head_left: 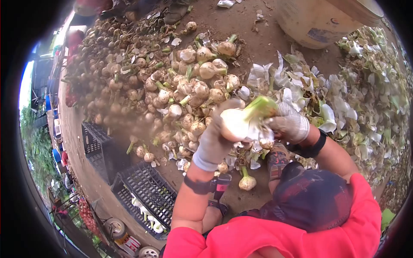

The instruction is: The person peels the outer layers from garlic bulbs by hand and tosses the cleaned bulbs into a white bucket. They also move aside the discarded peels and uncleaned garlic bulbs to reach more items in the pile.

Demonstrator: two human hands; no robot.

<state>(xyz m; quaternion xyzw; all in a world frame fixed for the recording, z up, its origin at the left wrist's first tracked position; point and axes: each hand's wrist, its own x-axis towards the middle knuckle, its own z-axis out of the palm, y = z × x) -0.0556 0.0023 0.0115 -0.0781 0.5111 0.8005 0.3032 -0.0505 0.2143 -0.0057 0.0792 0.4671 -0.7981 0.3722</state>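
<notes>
My left hand [215, 139], in a pale glove, is wrapped round the side of a large white bulb [234, 124] with a thick green stem [260, 108]. On the other side my right hand [289, 123], gloved too, has its fingers closed at the stem end, by loose papery skins. The bulb is held up above the ground, its stem pointing to the upper right. Beyond the hands lies a big heap of unpeeled bulbs [185, 88]. One more bulb with a stem [247, 183] rests on the ground below my hands.
Black crates [146, 193] stand at the lower left, one with a few white pieces inside. Peeled skins and leaves [361, 107] cover the ground on the right. A large pale bucket [318, 26] is at the top right. A shoe [175, 13] shows at the top.
</notes>
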